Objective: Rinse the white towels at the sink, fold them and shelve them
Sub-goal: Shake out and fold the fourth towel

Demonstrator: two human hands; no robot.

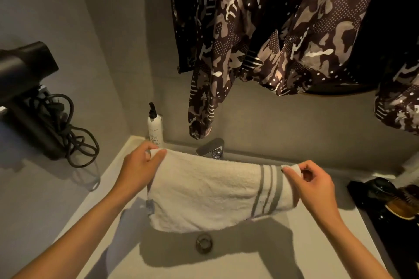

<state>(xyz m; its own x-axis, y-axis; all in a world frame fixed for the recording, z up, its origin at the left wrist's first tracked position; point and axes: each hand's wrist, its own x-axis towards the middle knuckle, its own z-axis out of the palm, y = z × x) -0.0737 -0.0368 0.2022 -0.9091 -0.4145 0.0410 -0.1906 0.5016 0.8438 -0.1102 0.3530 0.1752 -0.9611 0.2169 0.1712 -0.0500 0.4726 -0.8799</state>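
Note:
A white towel (204,190) with three grey stripes near its right end hangs stretched above the white sink basin (317,244). My left hand (138,170) pinches its upper left corner. My right hand (315,186) pinches the upper right corner between thumb and fingers. The towel's lower edge hangs just above the round drain (204,243). The chrome faucet (212,148) stands right behind the towel's top edge; I see no water running.
A pump bottle (155,125) stands at the sink's back left corner. A black hair dryer (25,68) with a coiled cord hangs on the left wall. A dark patterned cloth (272,29) hangs above the faucet. A black tray (385,206) with a brush sits on the right.

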